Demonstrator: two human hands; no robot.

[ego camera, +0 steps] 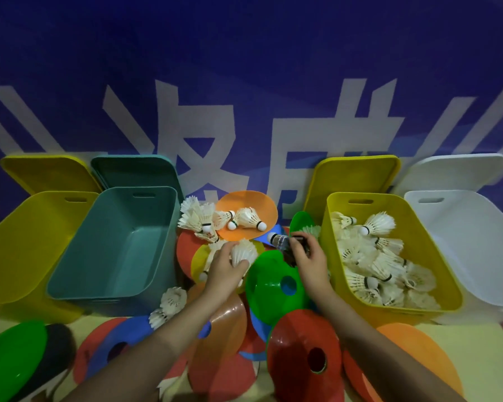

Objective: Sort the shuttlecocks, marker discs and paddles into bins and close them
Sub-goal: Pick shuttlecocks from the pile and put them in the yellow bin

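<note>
Left hand [225, 266] fingers curled round a white shuttlecock [243, 250], right hand [308, 256] pinching a dark shuttlecock [282, 242], both held just left of the shuttlecock-filled yellow bin [450, 288], marker discs [279, 285] piled left of it, teal bin [119, 242] well left.

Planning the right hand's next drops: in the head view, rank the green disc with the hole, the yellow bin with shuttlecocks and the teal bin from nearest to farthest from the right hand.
1. Green disc: just below-left of the right hand, touching its wrist side.
2. Yellow bin: close on the hand's right.
3. Teal bin: far left, beyond the left hand.
</note>
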